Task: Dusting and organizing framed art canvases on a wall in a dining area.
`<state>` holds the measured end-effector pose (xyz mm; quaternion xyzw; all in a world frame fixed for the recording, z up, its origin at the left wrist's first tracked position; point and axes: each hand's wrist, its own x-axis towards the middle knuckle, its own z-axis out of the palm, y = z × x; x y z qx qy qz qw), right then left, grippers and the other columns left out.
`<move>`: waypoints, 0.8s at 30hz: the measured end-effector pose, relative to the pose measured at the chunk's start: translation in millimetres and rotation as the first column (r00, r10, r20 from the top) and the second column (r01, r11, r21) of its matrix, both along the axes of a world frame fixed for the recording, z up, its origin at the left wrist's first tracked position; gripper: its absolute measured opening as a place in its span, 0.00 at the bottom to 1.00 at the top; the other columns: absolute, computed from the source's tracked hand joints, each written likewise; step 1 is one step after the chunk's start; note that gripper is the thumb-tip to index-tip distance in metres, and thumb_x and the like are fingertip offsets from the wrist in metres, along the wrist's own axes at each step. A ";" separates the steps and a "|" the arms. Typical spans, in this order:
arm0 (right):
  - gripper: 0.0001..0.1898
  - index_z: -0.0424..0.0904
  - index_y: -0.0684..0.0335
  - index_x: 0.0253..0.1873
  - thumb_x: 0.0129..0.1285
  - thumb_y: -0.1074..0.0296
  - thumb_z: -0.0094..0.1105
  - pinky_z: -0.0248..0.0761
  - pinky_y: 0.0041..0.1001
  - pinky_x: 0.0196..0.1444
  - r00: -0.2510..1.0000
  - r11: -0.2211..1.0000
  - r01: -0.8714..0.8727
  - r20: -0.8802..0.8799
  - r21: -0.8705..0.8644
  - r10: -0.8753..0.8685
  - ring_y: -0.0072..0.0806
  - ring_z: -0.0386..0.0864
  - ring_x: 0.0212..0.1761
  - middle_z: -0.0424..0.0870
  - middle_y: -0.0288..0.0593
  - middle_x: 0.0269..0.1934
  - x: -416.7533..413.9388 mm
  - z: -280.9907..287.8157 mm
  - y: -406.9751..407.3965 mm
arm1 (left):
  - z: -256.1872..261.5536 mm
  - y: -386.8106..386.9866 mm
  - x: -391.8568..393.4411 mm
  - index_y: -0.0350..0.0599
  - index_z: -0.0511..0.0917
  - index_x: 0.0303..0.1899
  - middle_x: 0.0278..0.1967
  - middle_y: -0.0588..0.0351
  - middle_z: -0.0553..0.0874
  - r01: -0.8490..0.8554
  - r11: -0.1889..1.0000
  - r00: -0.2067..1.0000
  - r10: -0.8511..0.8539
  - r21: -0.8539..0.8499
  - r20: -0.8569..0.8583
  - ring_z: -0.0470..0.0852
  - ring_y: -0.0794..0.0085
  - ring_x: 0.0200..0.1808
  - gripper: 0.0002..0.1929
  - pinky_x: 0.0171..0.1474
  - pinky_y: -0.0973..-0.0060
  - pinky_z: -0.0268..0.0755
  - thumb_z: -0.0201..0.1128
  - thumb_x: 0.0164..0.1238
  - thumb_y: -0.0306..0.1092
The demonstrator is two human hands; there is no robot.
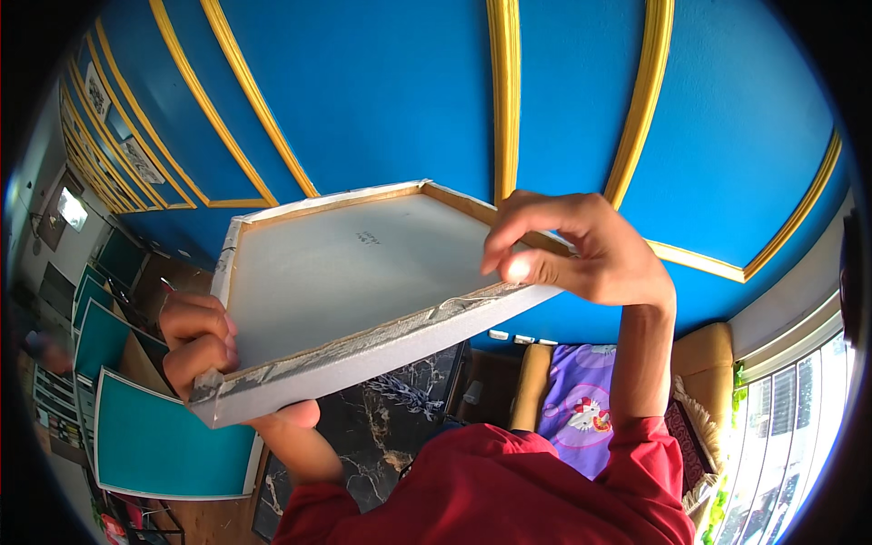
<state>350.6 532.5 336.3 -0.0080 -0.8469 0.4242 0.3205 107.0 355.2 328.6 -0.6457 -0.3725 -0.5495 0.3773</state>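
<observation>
A stretched canvas (327, 300) is held up in front of me with its back showing. Its wooden bars frame grey cloth that bears small handwriting. My left hand (204, 340) grips the near left corner, fingers over the inner edge and thumb underneath. A thin pale string (470, 298) runs along the near bar toward my right hand (572, 245). That hand is at the right end of this bar, thumb and forefinger bent close together over it. Whether they pinch the string is hidden from this angle.
Behind the canvas rises a blue wall (395, 102) with yellow moulding (505, 102). Below are a dark marbled tabletop (361, 436) and a sofa with a purple cover (579, 381). Green panels (170, 436) stand at left, a barred window (783, 422) at right.
</observation>
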 end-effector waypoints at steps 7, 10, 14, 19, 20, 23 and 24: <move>0.08 0.77 0.68 0.38 0.61 0.68 0.60 0.68 0.27 0.43 0.978 0.983 -0.184 0.108 0.015 0.181 0.29 0.77 0.36 0.80 0.42 0.32 -8.3 4.0 -2.7 | 0.4 -0.3 2.7 0.47 0.62 0.28 0.26 0.59 0.65 0.044 0.999 0.998 -0.045 -0.028 -0.045 0.65 0.74 0.29 0.37 0.31 0.77 0.57 0.63 0.38 0.75; 0.07 0.76 0.68 0.37 0.61 0.69 0.59 0.68 0.27 0.42 0.975 0.979 -0.202 0.098 0.010 0.200 0.30 0.77 0.36 0.79 0.42 0.31 -12.5 4.3 -4.9 | 1.0 -0.2 1.8 0.47 0.62 0.28 0.26 0.60 0.65 0.065 0.998 0.998 -0.066 -0.025 -0.014 0.65 0.74 0.29 0.37 0.31 0.77 0.57 0.63 0.38 0.75; 0.05 0.76 0.67 0.36 0.60 0.72 0.59 0.68 0.29 0.40 0.990 0.990 -0.138 0.030 0.036 0.137 0.33 0.76 0.35 0.78 0.43 0.30 -14.0 2.3 -8.5 | -1.8 1.3 2.7 0.47 0.62 0.28 0.26 0.59 0.65 0.061 0.998 0.998 -0.061 -0.006 0.014 0.65 0.73 0.29 0.37 0.31 0.77 0.57 0.62 0.38 0.76; 0.04 0.75 0.66 0.35 0.57 0.74 0.59 0.68 0.31 0.38 0.998 0.985 -0.040 -0.046 0.169 0.048 0.35 0.75 0.35 0.78 0.42 0.29 -15.7 2.3 -8.9 | -3.4 2.7 1.0 0.47 0.61 0.28 0.26 0.58 0.65 0.066 0.998 0.998 -0.066 -0.006 0.022 0.65 0.73 0.29 0.38 0.31 0.77 0.58 0.60 0.39 0.76; 0.03 0.75 0.66 0.35 0.57 0.75 0.59 0.67 0.31 0.38 0.997 0.981 -0.014 -0.074 0.191 0.029 0.35 0.75 0.35 0.78 0.42 0.29 -16.2 2.6 -8.6 | -3.0 2.5 -0.3 0.47 0.61 0.28 0.26 0.58 0.65 0.057 0.998 0.997 -0.057 0.009 0.051 0.65 0.73 0.29 0.38 0.31 0.77 0.58 0.60 0.39 0.76; 0.02 0.75 0.66 0.34 0.57 0.76 0.59 0.67 0.31 0.38 0.995 0.982 0.053 -0.087 0.182 -0.038 0.34 0.74 0.35 0.77 0.42 0.29 -15.1 1.5 -7.0 | -1.8 1.3 -3.3 0.46 0.61 0.28 0.26 0.58 0.65 0.053 0.999 0.998 -0.052 -0.012 0.035 0.65 0.73 0.29 0.38 0.31 0.76 0.58 0.60 0.40 0.77; 0.02 0.75 0.66 0.34 0.57 0.76 0.59 0.67 0.31 0.38 0.995 0.981 0.057 -0.089 0.183 -0.042 0.34 0.74 0.35 0.77 0.42 0.29 -14.1 0.8 -5.8 | -1.7 1.0 -4.0 0.46 0.60 0.28 0.26 0.58 0.65 0.048 0.999 0.999 -0.048 -0.013 0.019 0.65 0.73 0.29 0.38 0.31 0.76 0.58 0.60 0.40 0.77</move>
